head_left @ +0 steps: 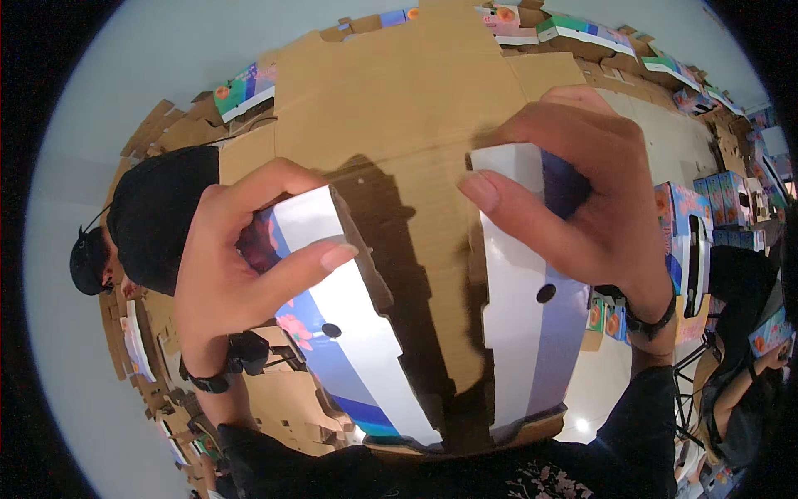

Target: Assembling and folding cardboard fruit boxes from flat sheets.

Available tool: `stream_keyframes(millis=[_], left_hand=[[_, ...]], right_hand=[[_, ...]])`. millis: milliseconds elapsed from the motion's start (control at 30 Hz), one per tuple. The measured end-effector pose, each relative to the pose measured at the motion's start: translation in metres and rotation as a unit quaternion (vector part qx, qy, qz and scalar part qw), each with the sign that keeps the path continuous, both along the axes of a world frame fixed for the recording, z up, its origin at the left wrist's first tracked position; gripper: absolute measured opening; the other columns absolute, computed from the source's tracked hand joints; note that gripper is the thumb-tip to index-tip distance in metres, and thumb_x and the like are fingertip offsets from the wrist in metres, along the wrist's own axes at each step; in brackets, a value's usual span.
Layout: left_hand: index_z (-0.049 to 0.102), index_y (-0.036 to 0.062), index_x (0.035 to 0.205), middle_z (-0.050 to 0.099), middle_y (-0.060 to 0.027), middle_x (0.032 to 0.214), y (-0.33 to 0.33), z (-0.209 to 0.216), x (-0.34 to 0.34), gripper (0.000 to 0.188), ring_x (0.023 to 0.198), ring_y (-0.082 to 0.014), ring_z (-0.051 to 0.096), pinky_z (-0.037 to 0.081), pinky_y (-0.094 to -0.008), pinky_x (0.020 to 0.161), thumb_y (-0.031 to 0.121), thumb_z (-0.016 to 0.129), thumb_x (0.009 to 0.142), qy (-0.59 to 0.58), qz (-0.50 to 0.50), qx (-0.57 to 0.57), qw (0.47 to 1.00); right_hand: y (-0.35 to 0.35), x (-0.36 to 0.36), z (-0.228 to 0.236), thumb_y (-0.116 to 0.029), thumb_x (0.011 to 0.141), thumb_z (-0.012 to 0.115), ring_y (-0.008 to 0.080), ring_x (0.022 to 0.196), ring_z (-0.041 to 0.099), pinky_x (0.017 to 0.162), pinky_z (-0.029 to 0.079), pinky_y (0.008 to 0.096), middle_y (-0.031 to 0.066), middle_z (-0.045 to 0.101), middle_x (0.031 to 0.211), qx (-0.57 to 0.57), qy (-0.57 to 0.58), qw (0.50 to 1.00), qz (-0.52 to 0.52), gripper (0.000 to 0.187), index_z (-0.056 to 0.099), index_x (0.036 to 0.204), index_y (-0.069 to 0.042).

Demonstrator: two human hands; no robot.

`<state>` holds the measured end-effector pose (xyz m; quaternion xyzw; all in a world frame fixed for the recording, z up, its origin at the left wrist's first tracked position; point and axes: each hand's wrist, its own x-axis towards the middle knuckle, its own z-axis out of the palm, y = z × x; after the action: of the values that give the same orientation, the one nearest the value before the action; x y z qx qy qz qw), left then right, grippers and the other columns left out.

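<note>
My left hand (229, 258) is closed around the upper end of a long printed carton panel (357, 349), its thumb lying along the white top face. Opposite it, my right hand (594, 191) grips a similar printed carton panel (519, 358), thumb on the white face. Both panels are white, blue and purple, each with a small round hole and notched inner edges. They lean apart toward the top, with a shadowed gap between. Whether they belong to one carton cannot be made out. Brown cardboard (382, 91) spreads behind and beneath them.
A person in black with a cap (87, 262) is at the left. Another person (736, 424) sits at the right. Printed cartons (686, 216) stand stacked on the right. More flattened cartons (582, 35) and a green-and-purple one (247, 90) lie along the far side.
</note>
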<state>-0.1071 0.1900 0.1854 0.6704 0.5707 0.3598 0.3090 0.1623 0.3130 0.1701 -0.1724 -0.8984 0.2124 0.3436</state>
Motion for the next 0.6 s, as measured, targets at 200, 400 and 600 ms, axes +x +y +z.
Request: stream_keyframes(millis=[200, 400, 600], left_hand=[[0.068, -0.0023, 0.101, 0.07, -0.0019, 0.084, 0.0, -0.01, -0.02, 0.023, 0.077, -0.0061, 0.063, 0.047, -0.0205, 0.068, 0.004, 0.081, 0.084, -0.049, 0.013, 0.007, 0.999], [0.069, -0.0006, 0.113, 0.07, 0.0011, 0.092, -0.004, -0.014, -0.052, 0.025, 0.076, -0.0036, 0.06, 0.047, -0.0197, 0.069, 0.022, 0.066, 0.103, -0.122, 0.226, 0.075, 0.963], [0.065, 0.0019, 0.115, 0.068, -0.0022, 0.104, -0.024, -0.042, -0.037, 0.028, 0.09, -0.007, 0.061, 0.048, -0.0237, 0.082, 0.027, 0.054, 0.109, -0.198, 0.3, 0.078, 0.93]], right_hand=[[0.015, 0.012, -0.008, -0.021, 0.086, 0.074, 0.0299, 0.112, 0.062, 0.102, 0.044, 0.0396, 0.0186, 0.068, 0.122, 0.172, 0.024, 0.982, -0.071, 0.046, 0.062, 0.124, 0.002], [0.023, 0.089, 0.023, -0.03, 0.104, 0.052, 0.0347, 0.141, 0.049, 0.119, 0.036, 0.0472, 0.0253, 0.053, 0.148, 0.141, 0.008, 0.978, -0.154, 0.053, 0.05, 0.146, 0.003], [0.002, 0.14, 0.037, -0.026, 0.105, 0.048, 0.0305, 0.13, 0.058, 0.114, 0.042, 0.0412, 0.0201, 0.061, 0.14, 0.166, 0.004, 0.953, -0.255, 0.045, 0.06, 0.137, 0.003]])
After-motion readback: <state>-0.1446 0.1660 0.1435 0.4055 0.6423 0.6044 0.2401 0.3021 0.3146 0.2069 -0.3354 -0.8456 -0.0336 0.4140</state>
